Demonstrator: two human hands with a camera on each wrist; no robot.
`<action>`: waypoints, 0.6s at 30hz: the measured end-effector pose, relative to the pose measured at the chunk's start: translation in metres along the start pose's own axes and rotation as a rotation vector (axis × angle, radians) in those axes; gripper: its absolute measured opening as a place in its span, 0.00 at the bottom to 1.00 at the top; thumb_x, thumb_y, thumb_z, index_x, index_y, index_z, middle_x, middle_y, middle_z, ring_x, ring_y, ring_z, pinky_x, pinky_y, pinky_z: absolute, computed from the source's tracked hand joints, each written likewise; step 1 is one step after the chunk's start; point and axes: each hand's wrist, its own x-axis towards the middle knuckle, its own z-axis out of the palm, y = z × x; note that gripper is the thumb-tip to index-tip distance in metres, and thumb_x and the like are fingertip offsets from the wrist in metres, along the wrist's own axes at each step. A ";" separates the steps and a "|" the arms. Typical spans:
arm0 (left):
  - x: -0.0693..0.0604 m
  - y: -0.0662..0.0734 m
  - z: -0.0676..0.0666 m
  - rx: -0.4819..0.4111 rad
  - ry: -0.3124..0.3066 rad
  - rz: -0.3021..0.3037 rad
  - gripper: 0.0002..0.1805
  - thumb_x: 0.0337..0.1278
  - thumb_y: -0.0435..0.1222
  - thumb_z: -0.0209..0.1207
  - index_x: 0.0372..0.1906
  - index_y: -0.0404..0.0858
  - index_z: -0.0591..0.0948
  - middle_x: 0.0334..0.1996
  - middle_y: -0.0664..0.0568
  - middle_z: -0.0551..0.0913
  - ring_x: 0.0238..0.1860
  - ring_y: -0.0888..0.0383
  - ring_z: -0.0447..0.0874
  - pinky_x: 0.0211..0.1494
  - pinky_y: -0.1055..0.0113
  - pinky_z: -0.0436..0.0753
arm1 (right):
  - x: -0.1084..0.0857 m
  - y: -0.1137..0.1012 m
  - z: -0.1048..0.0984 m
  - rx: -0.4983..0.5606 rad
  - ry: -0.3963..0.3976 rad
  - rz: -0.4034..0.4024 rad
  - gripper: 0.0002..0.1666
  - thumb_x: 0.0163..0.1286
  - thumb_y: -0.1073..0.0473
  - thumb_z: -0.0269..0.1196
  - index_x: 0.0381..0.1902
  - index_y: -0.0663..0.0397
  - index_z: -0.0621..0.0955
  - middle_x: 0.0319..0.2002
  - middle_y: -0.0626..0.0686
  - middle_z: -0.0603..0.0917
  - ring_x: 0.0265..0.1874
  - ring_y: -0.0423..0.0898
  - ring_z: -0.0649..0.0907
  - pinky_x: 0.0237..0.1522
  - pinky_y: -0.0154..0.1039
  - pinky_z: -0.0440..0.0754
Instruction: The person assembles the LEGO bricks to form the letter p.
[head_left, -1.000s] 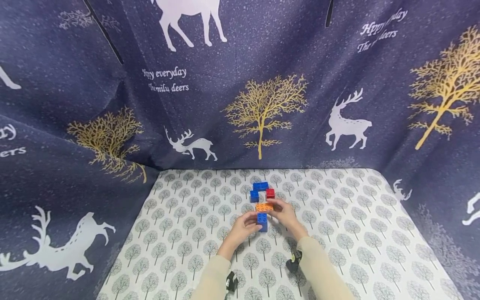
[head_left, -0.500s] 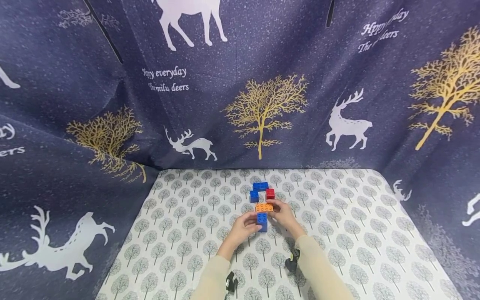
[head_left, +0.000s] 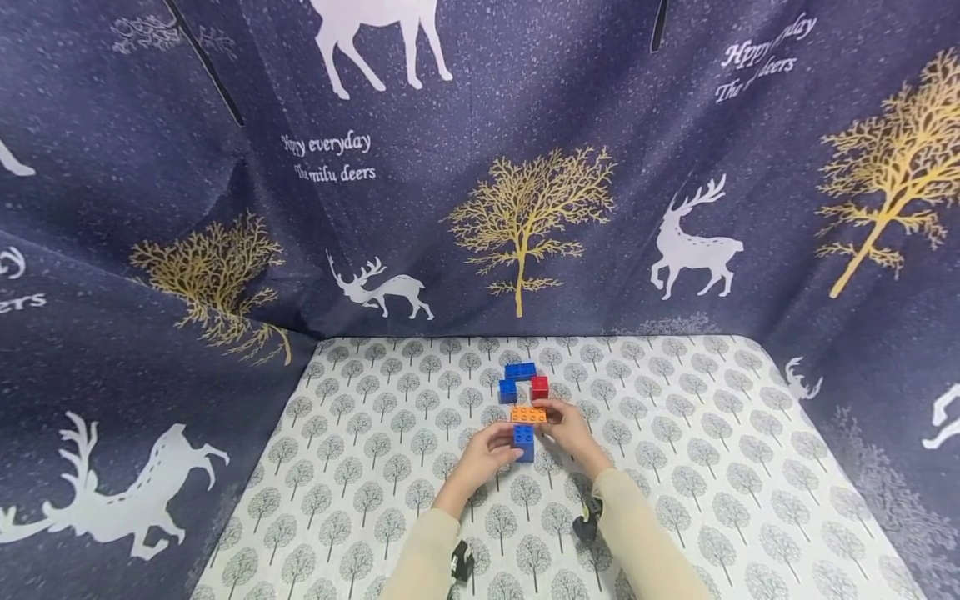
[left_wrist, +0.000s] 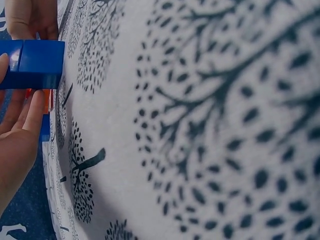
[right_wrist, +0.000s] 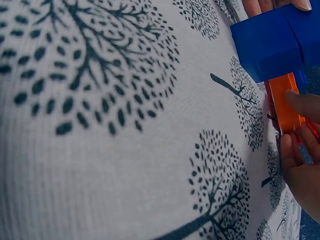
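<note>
We note: left hand [head_left: 483, 457], angled inward, grips boxy, glossy blue stack [head_left: 524, 443]; right hand [head_left: 567, 428] pinches studded orange brick [head_left: 528, 414].

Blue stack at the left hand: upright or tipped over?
Upright: in the head view, the blue stack shows its studs facing up, and the left hand grips it. Whether it is set down, I cannot tell.

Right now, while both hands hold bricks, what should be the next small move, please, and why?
Probably raise the orange brick over the blue stack: the right hand pinches that brick just beyond the stack, the left hand grips the stack, and the studs on top are uncovered, so they could receive it.
</note>
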 end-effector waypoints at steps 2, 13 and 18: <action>0.000 -0.001 -0.001 -0.004 -0.006 0.030 0.25 0.57 0.34 0.64 0.59 0.33 0.74 0.54 0.40 0.79 0.55 0.46 0.79 0.61 0.61 0.79 | 0.000 -0.001 -0.001 -0.008 0.000 -0.014 0.28 0.56 0.73 0.67 0.55 0.55 0.80 0.45 0.57 0.84 0.42 0.50 0.83 0.50 0.43 0.84; 0.000 0.002 0.000 -0.042 0.001 -0.038 0.24 0.56 0.31 0.64 0.59 0.32 0.74 0.55 0.38 0.78 0.57 0.42 0.77 0.63 0.58 0.77 | -0.005 -0.014 -0.019 0.000 -0.027 -0.079 0.26 0.58 0.66 0.69 0.55 0.51 0.81 0.50 0.57 0.81 0.45 0.55 0.84 0.49 0.48 0.85; 0.002 -0.001 0.000 -0.035 0.010 -0.037 0.24 0.55 0.32 0.65 0.58 0.34 0.75 0.54 0.39 0.79 0.56 0.44 0.78 0.62 0.61 0.78 | -0.010 -0.020 -0.028 0.004 -0.036 -0.140 0.25 0.56 0.67 0.70 0.54 0.56 0.81 0.51 0.60 0.81 0.41 0.54 0.85 0.44 0.42 0.86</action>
